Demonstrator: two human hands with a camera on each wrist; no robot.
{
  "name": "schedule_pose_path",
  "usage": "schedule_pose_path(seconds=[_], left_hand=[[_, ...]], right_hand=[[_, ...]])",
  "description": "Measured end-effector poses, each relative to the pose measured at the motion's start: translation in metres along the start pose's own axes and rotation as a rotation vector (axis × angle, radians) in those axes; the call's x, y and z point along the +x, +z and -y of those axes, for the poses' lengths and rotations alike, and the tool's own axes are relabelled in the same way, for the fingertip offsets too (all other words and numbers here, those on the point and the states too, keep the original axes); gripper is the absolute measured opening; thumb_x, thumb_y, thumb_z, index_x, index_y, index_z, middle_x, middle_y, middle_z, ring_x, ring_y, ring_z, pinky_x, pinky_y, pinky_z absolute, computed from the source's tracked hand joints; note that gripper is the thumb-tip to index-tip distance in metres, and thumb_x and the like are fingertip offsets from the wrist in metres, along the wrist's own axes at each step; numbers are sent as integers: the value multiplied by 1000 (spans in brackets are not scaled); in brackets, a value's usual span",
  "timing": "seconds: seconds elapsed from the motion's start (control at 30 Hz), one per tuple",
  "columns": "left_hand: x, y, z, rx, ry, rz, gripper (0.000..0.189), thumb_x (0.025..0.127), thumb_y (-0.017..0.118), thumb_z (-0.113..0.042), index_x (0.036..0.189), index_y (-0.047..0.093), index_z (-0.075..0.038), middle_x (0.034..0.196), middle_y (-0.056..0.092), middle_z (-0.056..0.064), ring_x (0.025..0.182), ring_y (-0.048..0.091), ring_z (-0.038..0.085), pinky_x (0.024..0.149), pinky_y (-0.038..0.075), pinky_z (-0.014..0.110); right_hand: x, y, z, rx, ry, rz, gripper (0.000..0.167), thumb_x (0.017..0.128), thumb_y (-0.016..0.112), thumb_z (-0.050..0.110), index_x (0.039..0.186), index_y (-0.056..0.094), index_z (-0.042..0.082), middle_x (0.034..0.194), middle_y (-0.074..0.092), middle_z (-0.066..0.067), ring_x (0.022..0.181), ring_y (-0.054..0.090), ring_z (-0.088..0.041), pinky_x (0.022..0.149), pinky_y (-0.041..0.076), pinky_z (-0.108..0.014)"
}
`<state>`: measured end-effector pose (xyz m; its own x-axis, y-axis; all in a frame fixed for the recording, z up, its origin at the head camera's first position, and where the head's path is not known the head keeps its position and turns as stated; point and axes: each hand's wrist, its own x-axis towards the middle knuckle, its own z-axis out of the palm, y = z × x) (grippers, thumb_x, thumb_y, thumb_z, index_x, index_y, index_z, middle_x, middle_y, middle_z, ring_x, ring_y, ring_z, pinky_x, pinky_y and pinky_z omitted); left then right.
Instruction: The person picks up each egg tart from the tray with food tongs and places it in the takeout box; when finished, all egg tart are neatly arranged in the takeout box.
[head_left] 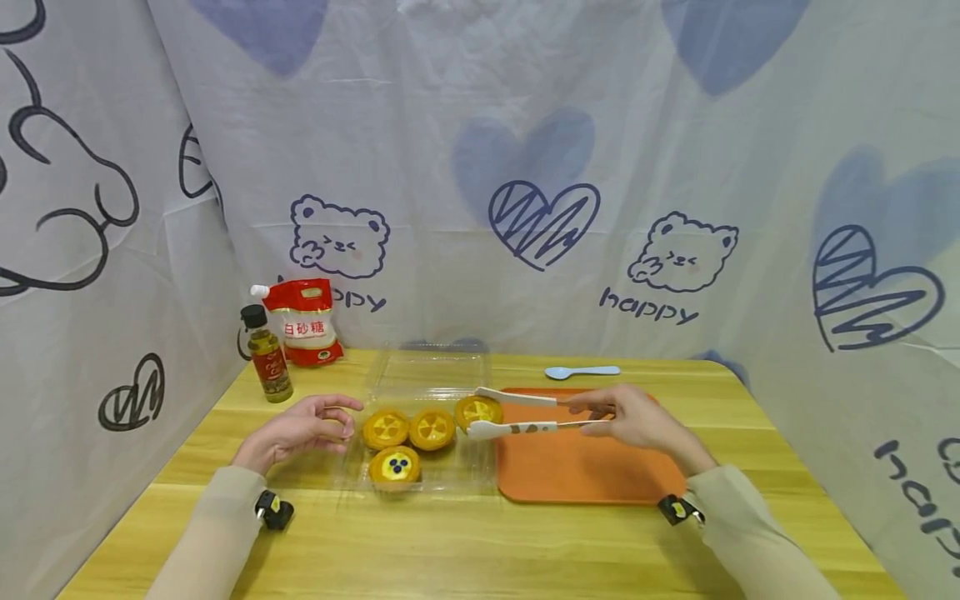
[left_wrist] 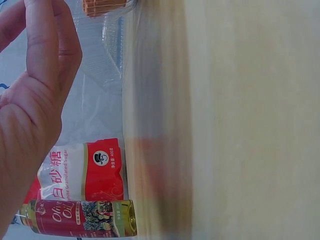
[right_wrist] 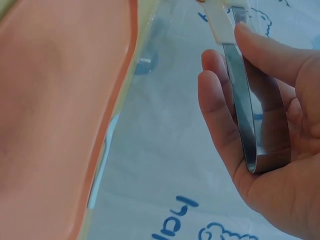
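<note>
- A round golden-crusted tart with wedge-patterned yellow topping (head_left: 479,410) is seen in the far right corner of a clear plastic container (head_left: 461,471), mid-tabletop; it is flanked by white-tipped steel tongs (head_left: 525,429), its near edge partly covered.
- The tongs are held in the right hand's (head_left: 637,421) curled fingers; nothing is held by the loosely bent left hand (head_left: 303,429), left of the container.
- "Olive Oil" is printed on a black-capped glass bottle (head_left: 268,362), "白砂糖" and "White Granulated Sugar" on a red-and-white bag (head_left: 303,325), both near the tabletop's far left corner.
- The orange rectangular tray's (head_left: 592,471) left edge is crossed by the tongs; a pale blue spoon (head_left: 582,372) is laid by the tabletop's far edge.
</note>
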<state>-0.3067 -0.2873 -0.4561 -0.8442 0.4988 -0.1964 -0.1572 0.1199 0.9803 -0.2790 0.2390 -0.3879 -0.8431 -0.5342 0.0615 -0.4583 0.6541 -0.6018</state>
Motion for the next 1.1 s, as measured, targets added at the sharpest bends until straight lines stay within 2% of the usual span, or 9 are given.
schedule_pose_path(seconds=[0.1, 0.23, 0.37, 0.47, 0.67, 1.1], left_hand=[[1, -1, 1, -1, -4, 0, 61, 91, 63, 0, 143, 31, 8, 102, 60, 9, 83, 64, 15, 79, 61, 33], [1, -2, 2, -13, -12, -6, 58, 92, 63, 0, 142, 34, 6, 103, 60, 10, 83, 64, 16, 79, 61, 33], [2, -1, 2, -13, -5, 2, 59, 92, 63, 0, 142, 33, 7, 103, 60, 10, 83, 64, 16, 79, 61, 33], [1, 0, 1, -13, 2, 8, 61, 92, 63, 0, 143, 30, 9, 102, 61, 10, 83, 64, 15, 79, 61, 32], [1, -1, 1, -11, 5, 6, 63, 92, 63, 0, 143, 29, 10, 101, 61, 8, 83, 64, 15, 79, 61, 32], [1, 0, 1, -13, -11, -3, 64, 91, 63, 0, 144, 28, 10, 101, 60, 7, 82, 64, 15, 78, 61, 32]], right_hand=[[2, 1, 5, 47, -15, 55, 41, 92, 69, 18, 131, 63, 26, 123, 69, -2, 108, 66, -23, 77, 56, -29], [5, 2, 11, 53, -37, 99, 40, 92, 69, 18, 131, 63, 23, 120, 70, 2, 107, 66, -23, 79, 58, -28], [11, 2, 17, 5, -73, 130, 40, 92, 69, 17, 130, 64, 23, 119, 69, 4, 102, 67, -18, 80, 57, -26], [16, 2, 22, -30, -95, 155, 39, 91, 69, 16, 129, 65, 23, 118, 69, 4, 93, 65, -12, 74, 55, -27], [28, 0, 36, -79, -137, 202, 37, 89, 71, 12, 126, 67, 17, 116, 70, -1, 87, 64, -11, 71, 55, -26], [45, 2, 51, -162, -125, 257, 38, 88, 72, 10, 124, 69, 20, 117, 69, 2, 84, 63, -9, 71, 55, -25]])
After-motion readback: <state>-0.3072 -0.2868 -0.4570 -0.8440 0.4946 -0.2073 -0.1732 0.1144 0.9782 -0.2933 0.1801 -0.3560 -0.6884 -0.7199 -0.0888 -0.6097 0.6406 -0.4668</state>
